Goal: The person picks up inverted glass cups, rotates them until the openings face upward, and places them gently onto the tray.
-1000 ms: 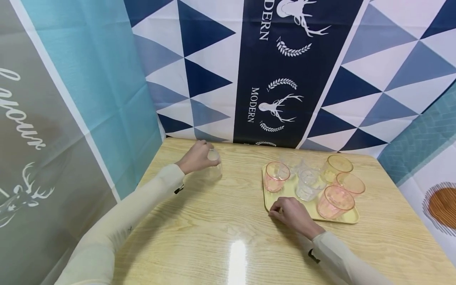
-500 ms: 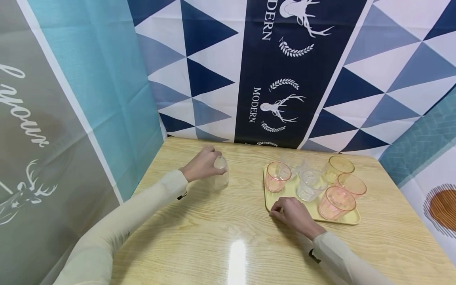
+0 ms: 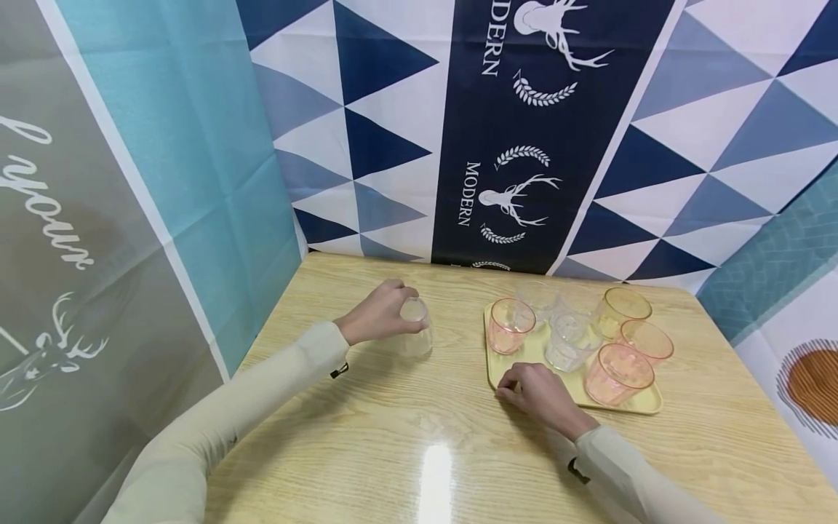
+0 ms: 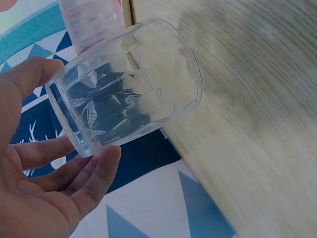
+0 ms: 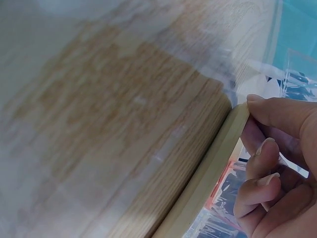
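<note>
My left hand (image 3: 376,314) holds a clear plastic cup (image 3: 420,340) above the left-centre of the table. In the left wrist view, thumb and fingers grip the clear cup (image 4: 129,89) round its base, its mouth turned away from the palm and toward the tabletop. My right hand (image 3: 540,394) is at the near-left corner of a pale yellow tray (image 3: 647,402). Seen from the right wrist, thumb and index finger pinch the tray's rim (image 5: 218,153), while the other fingers curl below. Whether the cup touches the table cannot be told.
Several cups stand on the tray: a pink one (image 3: 509,327) at the left, a clear one (image 3: 568,346) mid-tray, another pink one (image 3: 615,378) at the near right, and a yellow one (image 3: 622,314) behind. Patterned cloth (image 3: 386,138) borders the wooden table (image 3: 366,451) behind and leftward.
My left hand has carried the clear cup to the right and nearer to me, toward the tray. The right hand has stayed at the tray's corner.
</note>
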`<state>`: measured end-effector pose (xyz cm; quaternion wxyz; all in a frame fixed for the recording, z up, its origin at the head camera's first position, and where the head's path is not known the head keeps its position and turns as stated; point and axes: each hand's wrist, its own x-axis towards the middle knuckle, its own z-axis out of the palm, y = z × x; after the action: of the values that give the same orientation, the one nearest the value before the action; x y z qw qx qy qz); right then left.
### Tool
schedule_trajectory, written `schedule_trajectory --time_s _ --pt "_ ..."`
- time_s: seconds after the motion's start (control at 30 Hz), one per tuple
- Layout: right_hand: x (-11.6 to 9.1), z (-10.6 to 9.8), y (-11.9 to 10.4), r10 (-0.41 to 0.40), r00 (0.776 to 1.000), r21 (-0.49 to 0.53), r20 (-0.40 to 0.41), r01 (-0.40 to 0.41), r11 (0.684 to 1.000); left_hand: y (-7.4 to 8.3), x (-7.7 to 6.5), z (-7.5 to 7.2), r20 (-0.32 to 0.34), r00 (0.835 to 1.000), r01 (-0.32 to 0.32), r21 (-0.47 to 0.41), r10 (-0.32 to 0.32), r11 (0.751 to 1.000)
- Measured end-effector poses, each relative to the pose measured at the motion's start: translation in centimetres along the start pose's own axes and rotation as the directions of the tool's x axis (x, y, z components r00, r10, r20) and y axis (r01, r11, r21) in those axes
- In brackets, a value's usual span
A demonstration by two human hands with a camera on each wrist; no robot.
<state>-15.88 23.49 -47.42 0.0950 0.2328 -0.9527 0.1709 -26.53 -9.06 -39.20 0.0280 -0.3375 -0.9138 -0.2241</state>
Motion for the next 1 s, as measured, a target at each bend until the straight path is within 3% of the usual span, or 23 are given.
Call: schedule_trajectory --time_s 0.27,0.6,1.0 --pt "0.1 -0.1 -0.1 0.01 1.0 -0.005 0.004 -0.01 1.0 0.8 -0.3 0.5 0.026 1.0 0.009 -0.015 -0.009 1.0" --pt "0.1 0.0 -0.2 0.015 1.0 -0.003 0.009 -0.015 1.0 1.7 -1.0 0.9 0.033 0.999 -0.014 -0.043 0.016 0.999" --pt "0.0 0.2 -0.2 0.032 0.999 -0.01 0.008 -0.032 0.999 2.6 -1.6 1.6 0.036 0.997 -0.062 -0.016 0.063 0.998"
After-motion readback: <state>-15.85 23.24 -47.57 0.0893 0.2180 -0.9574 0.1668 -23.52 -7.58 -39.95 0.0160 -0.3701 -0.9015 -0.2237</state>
